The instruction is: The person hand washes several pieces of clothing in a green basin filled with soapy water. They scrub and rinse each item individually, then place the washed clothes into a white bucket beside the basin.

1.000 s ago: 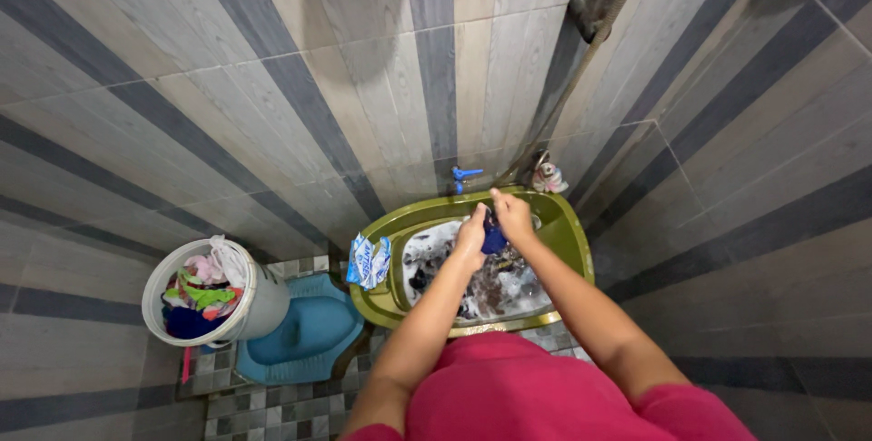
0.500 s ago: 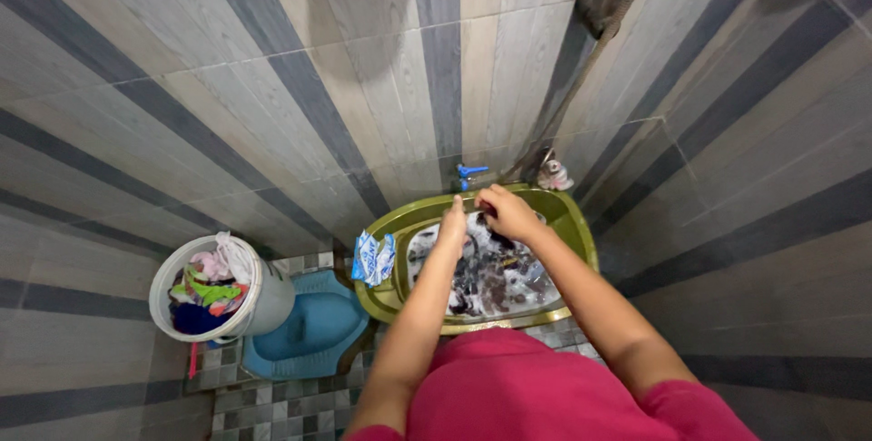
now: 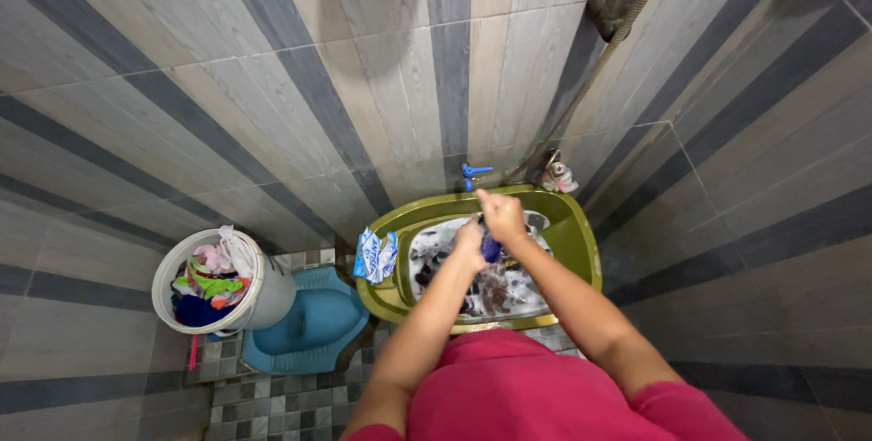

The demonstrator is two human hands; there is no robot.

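Hands: left hand (image 3: 470, 243) and right hand (image 3: 502, 215) both closed on a small dark blue cloth (image 3: 491, 247), held between them just above the suds.
Basin: olive-green oval plastic tub (image 3: 572, 239) on the floor, holding foamy water and more dark garments.
Progress: washing looks mid-way; soaking clothes remain in the tub.
Nearby: white round bucket (image 3: 270, 299) of coloured laundry, blue-and-white detergent pouch (image 3: 374, 256), blue wall tap (image 3: 472, 171).

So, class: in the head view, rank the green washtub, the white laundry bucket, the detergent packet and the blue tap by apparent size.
1. Green washtub
2. White laundry bucket, clearly smaller
3. Detergent packet
4. Blue tap, smallest, though it sits farther from the camera.
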